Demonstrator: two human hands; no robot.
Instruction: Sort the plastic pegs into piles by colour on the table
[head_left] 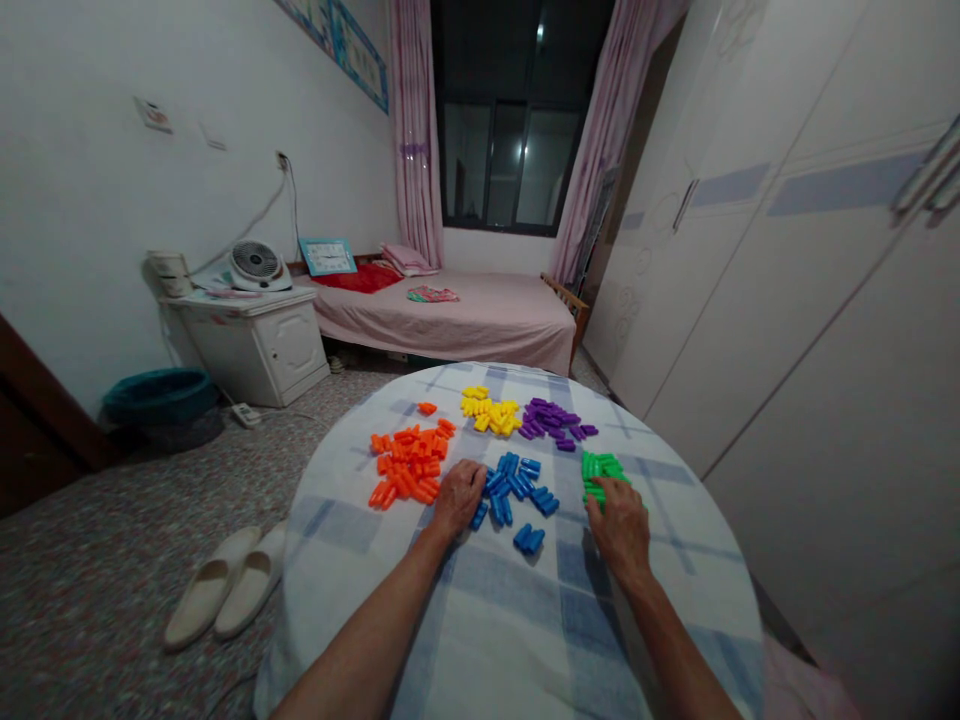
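Small plastic pieces lie in colour groups on a round table [495,620] with a checked cloth. My left hand [459,497] rests with curled fingers between the orange pieces [409,462] and the blue pieces [511,480]; its fingertips touch the edge of the blue group, and what they hold, if anything, is hidden. At the right, my right hand [622,525] has its thumb and bent fingers on the near side of the green pieces [601,465], partly covering them. Yellow pieces [491,412] and purple pieces [553,420] sit farther back.
One orange piece [427,408] and a small blue cluster [529,540] lie apart from their groups. Beyond the table is a bed [480,310]. A wardrobe [787,330] stands close on the right. Slippers [225,585], a bin [161,400] and a cabinet [289,345] are at left.
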